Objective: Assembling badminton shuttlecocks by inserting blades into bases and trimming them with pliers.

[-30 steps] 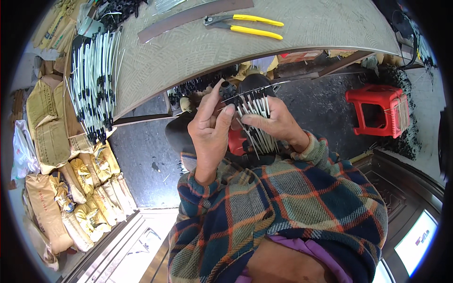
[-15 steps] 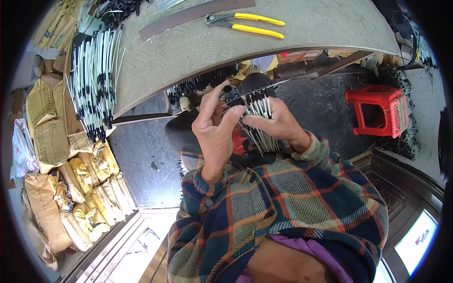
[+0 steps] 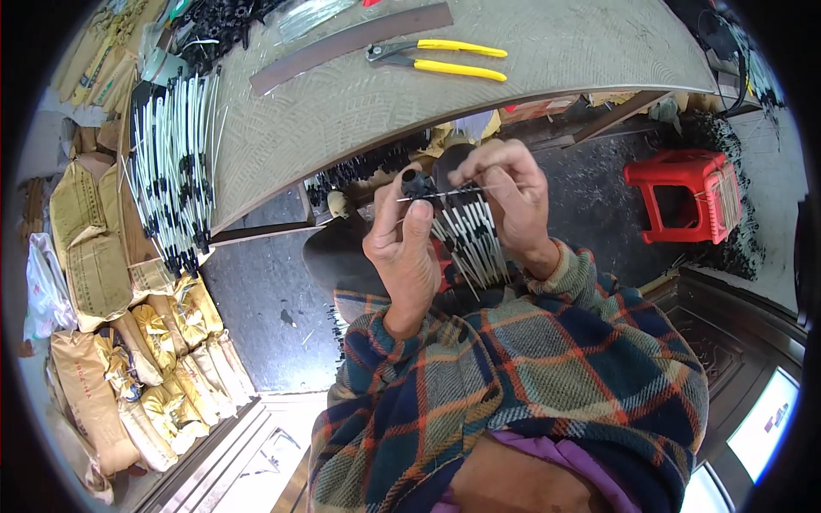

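Between thumb and fingers, my left hand (image 3: 402, 239) grips a small black part with a round, tube-like end (image 3: 414, 181). A thin pale rod (image 3: 443, 194) runs across from it to my right hand (image 3: 519, 192), whose fingers are closed in a pinch on that rod. Just below the two hands lies a row of white rods with black fittings (image 3: 472, 235), above my lap. My fingers partly hide where the rod meets the black part.
Ahead stands a grey table (image 3: 325, 115) bearing yellow-handled pliers (image 3: 436, 60), a flat brown strip (image 3: 351, 47) and a bundle of white rods (image 3: 175, 162) at its left edge. Paper sacks (image 3: 90, 248) fill the left side. A red stool (image 3: 680, 201) stands at right.
My right hand has let go of the rod bundle and moved up, now pinching a single thin rod. My left hand has shifted slightly down and right. The view has tilted slightly.
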Motion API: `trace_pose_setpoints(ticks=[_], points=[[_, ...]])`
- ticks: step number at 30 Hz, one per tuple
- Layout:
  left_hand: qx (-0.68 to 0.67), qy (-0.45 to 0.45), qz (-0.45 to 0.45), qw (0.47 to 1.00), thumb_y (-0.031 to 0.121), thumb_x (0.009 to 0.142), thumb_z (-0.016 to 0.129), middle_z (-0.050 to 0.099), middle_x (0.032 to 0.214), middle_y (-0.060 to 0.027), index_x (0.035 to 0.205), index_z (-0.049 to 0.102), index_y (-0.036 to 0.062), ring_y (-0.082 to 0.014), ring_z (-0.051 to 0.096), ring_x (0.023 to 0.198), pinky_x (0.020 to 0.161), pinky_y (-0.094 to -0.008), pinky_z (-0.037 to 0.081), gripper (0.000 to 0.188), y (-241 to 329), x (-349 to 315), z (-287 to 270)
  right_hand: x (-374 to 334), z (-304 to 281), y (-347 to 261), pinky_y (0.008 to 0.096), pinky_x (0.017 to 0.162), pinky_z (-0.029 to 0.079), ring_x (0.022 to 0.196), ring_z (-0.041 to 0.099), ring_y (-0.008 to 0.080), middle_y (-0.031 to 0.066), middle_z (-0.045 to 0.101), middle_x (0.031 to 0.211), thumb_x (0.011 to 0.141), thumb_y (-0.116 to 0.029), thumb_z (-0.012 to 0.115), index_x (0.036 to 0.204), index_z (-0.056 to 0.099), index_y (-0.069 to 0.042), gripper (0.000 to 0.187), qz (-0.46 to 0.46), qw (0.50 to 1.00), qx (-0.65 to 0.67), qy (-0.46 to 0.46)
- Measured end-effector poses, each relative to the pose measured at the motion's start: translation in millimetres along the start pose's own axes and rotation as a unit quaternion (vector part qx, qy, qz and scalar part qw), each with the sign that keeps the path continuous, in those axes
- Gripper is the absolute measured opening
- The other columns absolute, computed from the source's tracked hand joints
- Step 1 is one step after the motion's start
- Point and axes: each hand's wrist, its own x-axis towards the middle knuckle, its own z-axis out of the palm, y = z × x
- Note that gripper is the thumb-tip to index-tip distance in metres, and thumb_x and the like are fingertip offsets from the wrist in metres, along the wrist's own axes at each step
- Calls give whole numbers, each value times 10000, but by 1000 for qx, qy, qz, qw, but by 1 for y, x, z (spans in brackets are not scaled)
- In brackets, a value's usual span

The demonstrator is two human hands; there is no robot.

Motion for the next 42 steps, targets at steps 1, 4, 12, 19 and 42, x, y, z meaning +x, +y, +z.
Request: trace_pose_setpoints(ticks=[1,4,12,19,42], points=[[4,2,10,1000,58,830,572,519,988,-30,1132,527,-74,-89,466,881,791,-205,365,333,-2,1,0,-1,-2,-1,325,771,485,806,580,207,148,537,870,904,-63,428,929,453,18,88,-6,1000,-23,1],[16,-4,4,1000,48,831,564,526,1006,-38,1128,525,-75,-91,473,889,806,-210,366,324,3,-2,4,-7,0,0,335,726,528,799,620,247,191,574,873,922,-80,395,934,416,3,87,26,998,38,31],[3,15,-32,999,41,842,546,530,1022,-56,1130,512,-90,-99,482,910,833,-221,377,318,9,-1,2,-6,15,-9,338,798,496,887,586,251,226,548,992,889,-67,462,1064,360,-11,210,71,994,79,39],[67,-10,-13,998,100,858,548,530,1005,-61,1118,513,-101,-102,480,902,823,-215,371,331,9,-1,-1,-5,10,-25,227,776,377,899,455,86,34,473,976,738,-99,681,1054,440,-31,403,239,966,-69,-74],[97,-75,12,992,140,876,530,560,1001,-92,1121,496,-116,-116,513,888,809,-221,398,356,19,-8,-3,-6,2,-39,248,714,417,824,506,116,76,546,988,830,-173,593,1062,527,30,316,261,944,-134,-154]])
